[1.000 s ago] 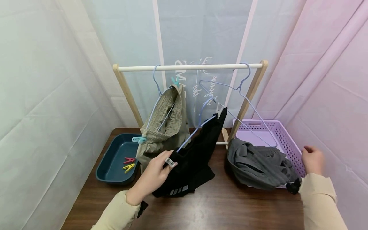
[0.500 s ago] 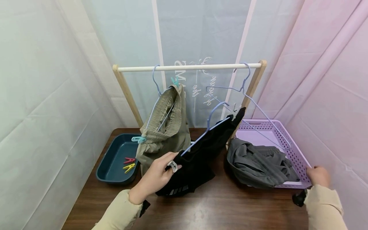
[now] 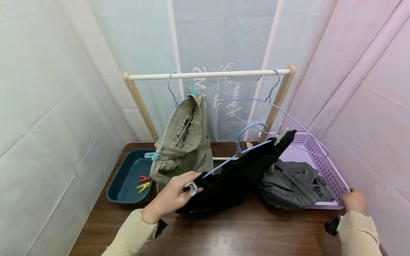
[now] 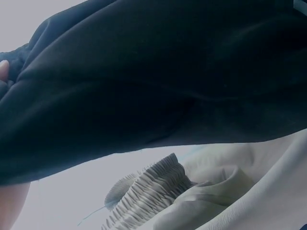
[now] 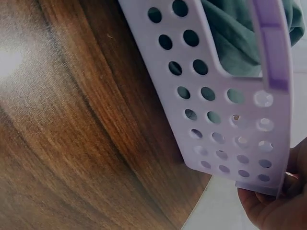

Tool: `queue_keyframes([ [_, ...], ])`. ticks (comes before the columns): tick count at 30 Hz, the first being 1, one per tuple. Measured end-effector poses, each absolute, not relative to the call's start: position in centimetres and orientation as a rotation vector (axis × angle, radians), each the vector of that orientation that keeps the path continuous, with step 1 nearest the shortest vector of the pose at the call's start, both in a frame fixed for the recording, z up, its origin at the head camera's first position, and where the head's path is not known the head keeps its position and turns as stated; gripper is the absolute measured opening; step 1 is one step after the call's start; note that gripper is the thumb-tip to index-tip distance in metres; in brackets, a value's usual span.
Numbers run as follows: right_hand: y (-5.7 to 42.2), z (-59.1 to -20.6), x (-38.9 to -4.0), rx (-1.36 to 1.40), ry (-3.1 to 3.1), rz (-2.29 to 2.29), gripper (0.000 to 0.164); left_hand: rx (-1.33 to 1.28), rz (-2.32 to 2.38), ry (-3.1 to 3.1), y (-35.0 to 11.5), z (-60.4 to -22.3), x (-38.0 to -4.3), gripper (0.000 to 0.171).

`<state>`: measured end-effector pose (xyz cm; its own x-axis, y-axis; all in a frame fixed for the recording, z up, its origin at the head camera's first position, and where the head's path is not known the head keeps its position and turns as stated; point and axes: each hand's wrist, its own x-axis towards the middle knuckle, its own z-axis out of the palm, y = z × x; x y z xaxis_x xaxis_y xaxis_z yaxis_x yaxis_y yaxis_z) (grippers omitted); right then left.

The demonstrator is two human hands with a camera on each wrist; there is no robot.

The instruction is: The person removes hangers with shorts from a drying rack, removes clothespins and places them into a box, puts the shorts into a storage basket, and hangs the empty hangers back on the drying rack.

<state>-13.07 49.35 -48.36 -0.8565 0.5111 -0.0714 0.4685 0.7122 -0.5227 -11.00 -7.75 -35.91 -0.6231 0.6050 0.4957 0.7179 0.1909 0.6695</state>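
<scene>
My left hand [image 3: 173,195] grips the near end of a black garment [image 3: 237,181], which has pale stripes and is fixed on a blue hanger [image 3: 238,145]. A white clip [image 3: 192,187] shows beside the thumb, and another clip [image 3: 280,136] is at the garment's far end. The black cloth [image 4: 144,81] fills much of the left wrist view. At the near right corner of a purple basket [image 3: 328,174], my right hand [image 3: 355,201] holds the rim. In the right wrist view its fingers [image 5: 254,206] curl round the basket corner [image 5: 283,182]. Dark grey clothing [image 3: 294,181] hangs over the basket's left and front edges.
Beige trousers [image 3: 189,156] hang from the rack [image 3: 208,75] on a hanger with turquoise clips [image 3: 153,155]. A bare blue hanger [image 3: 294,122] hangs at the rack's right end, over the basket. A teal tray [image 3: 120,188] at left holds red and yellow clips [image 3: 143,186].
My right hand has come down onto the basket's corner and taken hold of it. The black garment's far end has swung right and lower, overlapping the grey clothing. The bare hanger has turned.
</scene>
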Motion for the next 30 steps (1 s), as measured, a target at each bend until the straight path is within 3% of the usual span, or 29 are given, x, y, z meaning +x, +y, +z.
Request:
queue_keyframes([
  [15, 49.2, -49.1, -13.0, -0.824, -2.788, 0.823, 0.046, -1.377, -1.358, -2.264, -5.4, -35.0, -12.6, 0.032],
  [25, 48.8, -49.1, -12.8, -0.833, -2.762, 0.835, 0.049, -1.452, -1.312, -2.142, -1.3, -32.8, -14.6, 0.036],
  [30, 48.6, -49.2, -12.8, -0.876, -2.740, 0.842, 0.052, -1.392, -1.314, -2.114, 1.2, -31.1, -15.6, 0.029],
])
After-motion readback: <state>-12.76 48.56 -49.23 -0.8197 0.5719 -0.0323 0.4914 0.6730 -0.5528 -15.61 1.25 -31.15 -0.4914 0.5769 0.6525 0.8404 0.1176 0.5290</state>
